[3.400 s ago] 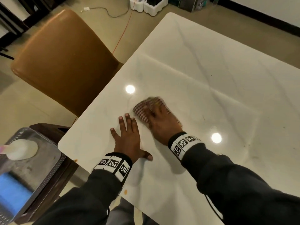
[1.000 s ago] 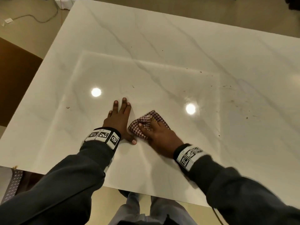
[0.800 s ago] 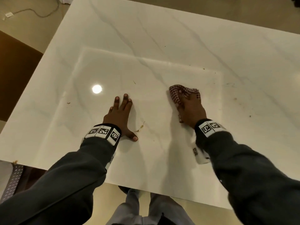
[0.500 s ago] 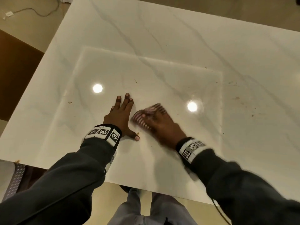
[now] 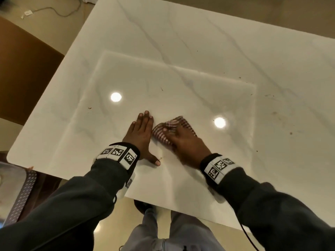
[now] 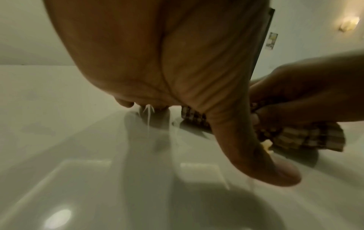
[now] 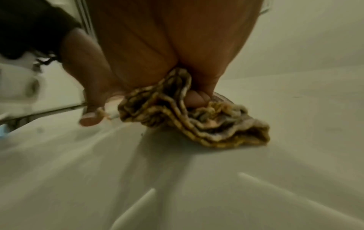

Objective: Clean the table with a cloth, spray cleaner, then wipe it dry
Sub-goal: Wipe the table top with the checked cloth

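A red-and-white checked cloth [image 5: 164, 135] lies bunched on the white marble table [image 5: 181, 51], near its front edge. My right hand [image 5: 184, 144] presses down on it, fingers curled into the folds; the right wrist view shows the cloth [image 7: 206, 124] gathered under my palm. My left hand [image 5: 140, 132] lies flat on the table just left of the cloth, fingers straight, thumb spread out. In the left wrist view the cloth [image 6: 295, 138] sits right behind my left thumb. A small yellowish crumb [image 5: 160, 158] lies by the left thumb tip. No spray bottle is in view.
Brown specks and smears [image 5: 273, 113] dot the table's right side. A brown chair [image 5: 21, 69] stands at the left edge. A perforated tray [image 5: 20, 187] sits low at the front left. A cable [image 5: 54, 11] runs on the floor beyond.
My right hand swept the cloth out to the right and back, and it now sits beside the left hand again. The left hand has stayed flat in place.
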